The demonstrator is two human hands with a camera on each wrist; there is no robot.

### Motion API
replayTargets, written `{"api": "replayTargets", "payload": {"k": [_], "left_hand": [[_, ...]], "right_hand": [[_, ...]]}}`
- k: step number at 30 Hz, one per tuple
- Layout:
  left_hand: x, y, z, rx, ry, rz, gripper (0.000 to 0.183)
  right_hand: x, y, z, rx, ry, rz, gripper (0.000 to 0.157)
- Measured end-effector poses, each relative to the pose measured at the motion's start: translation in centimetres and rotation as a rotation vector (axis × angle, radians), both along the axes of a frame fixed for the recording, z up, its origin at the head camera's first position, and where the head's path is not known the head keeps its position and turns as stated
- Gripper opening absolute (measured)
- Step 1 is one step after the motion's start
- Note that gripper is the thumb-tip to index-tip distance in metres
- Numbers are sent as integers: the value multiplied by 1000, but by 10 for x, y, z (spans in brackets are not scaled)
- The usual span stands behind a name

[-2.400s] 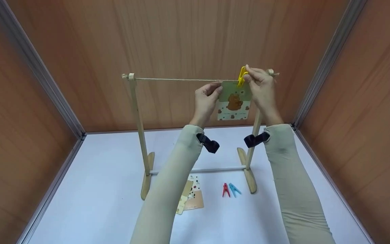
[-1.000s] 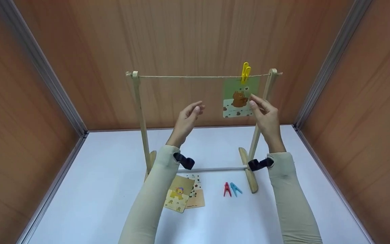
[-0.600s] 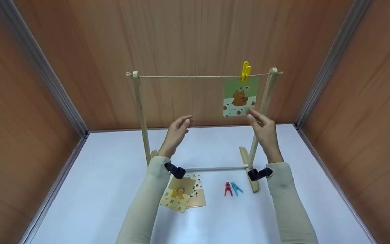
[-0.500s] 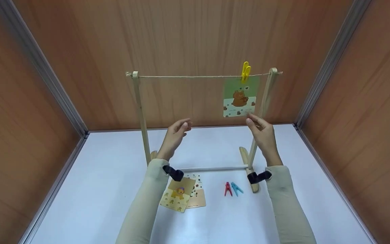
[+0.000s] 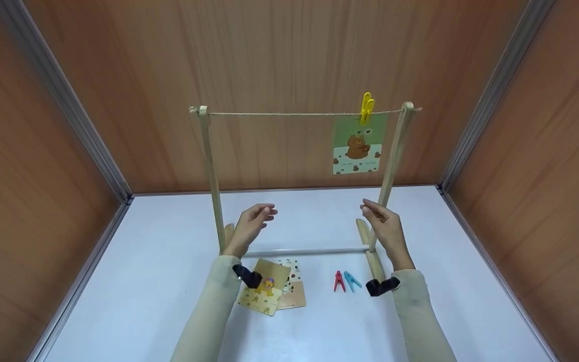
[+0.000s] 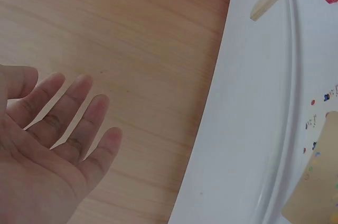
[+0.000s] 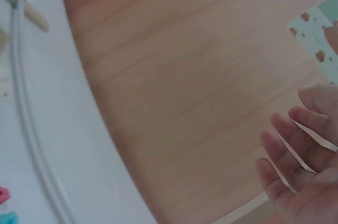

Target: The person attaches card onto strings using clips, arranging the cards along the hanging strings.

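A green and white card with a brown bear (image 5: 357,148) hangs from the string (image 5: 279,114), held by a yellow clothespin (image 5: 366,108). My left hand (image 5: 250,226) is in the air near the left post, fingers relaxed, holding nothing; its palm (image 6: 42,166) shows in the left wrist view. Below the bear card, beside the right post, my right hand (image 5: 386,229) hovers with loose fingers and nothing in them. On the table lie a yellow lion card (image 5: 269,274), partly hidden by the left wrist's camera, and a spotted card (image 5: 292,295) beneath it. A red clothespin (image 5: 339,281) and a blue clothespin (image 5: 353,280) lie to their right.
The wooden frame has a left post (image 5: 210,176), a right post (image 5: 395,156) and a low white crossbar (image 5: 314,250). Wooden panels (image 5: 279,60) enclose the white tabletop (image 5: 133,281) at the back and both sides.
Earlier, my right hand pinched the yellow clothespin on the string and my left hand held the bear card. Both hands have let go and moved down, the left also leftward.
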State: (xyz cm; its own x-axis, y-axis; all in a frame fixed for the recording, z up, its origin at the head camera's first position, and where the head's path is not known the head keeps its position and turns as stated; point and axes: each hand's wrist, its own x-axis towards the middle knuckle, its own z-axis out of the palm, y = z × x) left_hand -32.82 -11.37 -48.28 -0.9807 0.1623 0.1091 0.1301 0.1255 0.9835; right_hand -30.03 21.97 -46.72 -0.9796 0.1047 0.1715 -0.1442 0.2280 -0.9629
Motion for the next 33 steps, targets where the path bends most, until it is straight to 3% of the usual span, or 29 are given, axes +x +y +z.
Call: {"api": "replayTargets", "payload": {"k": [11, 17, 24, 33], "left_hand": [[11, -15, -45, -33, -90, 60, 37], [16, -21, -64, -73, -155, 106, 33], [22, -26, -81, -93, -243, 150, 31], [29, -29, -102, -114, -292, 185, 35]], "right_hand": [[10, 4, -46, 63, -114, -61, 42], [15, 5, -68, 64, -167, -55, 45], [23, 7, -89, 73, -185, -47, 45], [30, 7, -115, 60, -241, -26, 43]]}}
